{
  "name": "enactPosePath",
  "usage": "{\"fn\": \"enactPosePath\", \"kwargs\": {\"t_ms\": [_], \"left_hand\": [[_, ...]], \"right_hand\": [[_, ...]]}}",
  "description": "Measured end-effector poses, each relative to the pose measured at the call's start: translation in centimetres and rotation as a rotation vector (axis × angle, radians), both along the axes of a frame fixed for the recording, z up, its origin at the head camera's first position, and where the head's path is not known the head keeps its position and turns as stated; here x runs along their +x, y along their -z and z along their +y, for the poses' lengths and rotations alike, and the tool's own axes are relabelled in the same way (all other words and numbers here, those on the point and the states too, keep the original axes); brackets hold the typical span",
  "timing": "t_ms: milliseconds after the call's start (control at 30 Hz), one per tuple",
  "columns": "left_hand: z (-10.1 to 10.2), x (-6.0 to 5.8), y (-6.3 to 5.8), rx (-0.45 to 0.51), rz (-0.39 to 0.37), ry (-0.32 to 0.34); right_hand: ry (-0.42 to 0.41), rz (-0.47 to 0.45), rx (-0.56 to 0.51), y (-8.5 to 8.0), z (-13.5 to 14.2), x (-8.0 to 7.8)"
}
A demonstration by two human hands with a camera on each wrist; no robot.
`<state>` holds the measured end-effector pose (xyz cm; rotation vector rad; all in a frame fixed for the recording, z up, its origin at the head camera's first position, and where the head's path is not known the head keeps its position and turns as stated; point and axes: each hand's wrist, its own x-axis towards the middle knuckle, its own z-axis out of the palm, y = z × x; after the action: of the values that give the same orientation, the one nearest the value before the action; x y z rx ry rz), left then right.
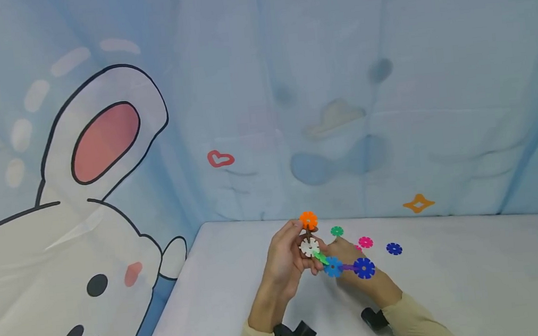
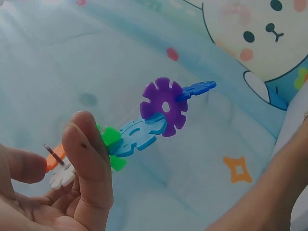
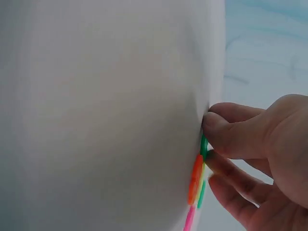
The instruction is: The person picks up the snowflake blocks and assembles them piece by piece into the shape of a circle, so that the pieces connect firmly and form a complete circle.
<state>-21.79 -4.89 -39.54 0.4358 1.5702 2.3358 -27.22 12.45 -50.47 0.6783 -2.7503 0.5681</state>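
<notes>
My left hand (image 1: 284,260) holds a chain of notched plastic discs, pinching it near its orange disc (image 1: 309,220) and white disc (image 1: 309,247). A brown disc (image 1: 308,234), seen nearly edge-on, joins those two. From the white one the chain runs through a green disc (image 2: 111,139), a light blue disc (image 2: 137,134) and a purple disc (image 2: 164,107) to a dark blue disc (image 1: 364,268). Low at the table, my right hand (image 3: 260,154) has its thumb and fingertips at a loose green disc (image 3: 204,144). Whether they grip it is unclear.
Beside the right hand lie a loose orange disc (image 3: 195,179) and a pink disc (image 3: 189,219). Farther over the white table (image 1: 475,278) are another green disc (image 1: 337,231), a pink disc (image 1: 365,241) and a blue disc (image 1: 394,248). A printed blue curtain (image 1: 244,101) hangs behind.
</notes>
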Motion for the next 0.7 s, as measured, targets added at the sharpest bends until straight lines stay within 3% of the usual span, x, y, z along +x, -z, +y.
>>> {"fn": "enactPosePath", "kwargs": {"t_ms": [133, 433, 600, 700], "left_hand": [[0.2, 0.0, 0.1, -0.004, 0.01, 0.013], [0.8, 0.2, 0.4, -0.04, 0.022, 0.042], [1.1, 0.4, 0.4, -0.072, 0.045, 0.027], [1.3, 0.7, 0.1, -0.09, 0.07, 0.019]], "right_hand": [[0.023, -0.038, 0.01, 0.2, 1.2, -0.1], [0.078, -0.196, -0.129, -0.3, 3.2, 0.5], [0.059, -0.285, -0.201, -1.8, 5.1, 1.1], [0.055, -0.215, -0.302, -3.6, 6.5, 1.7]]}}
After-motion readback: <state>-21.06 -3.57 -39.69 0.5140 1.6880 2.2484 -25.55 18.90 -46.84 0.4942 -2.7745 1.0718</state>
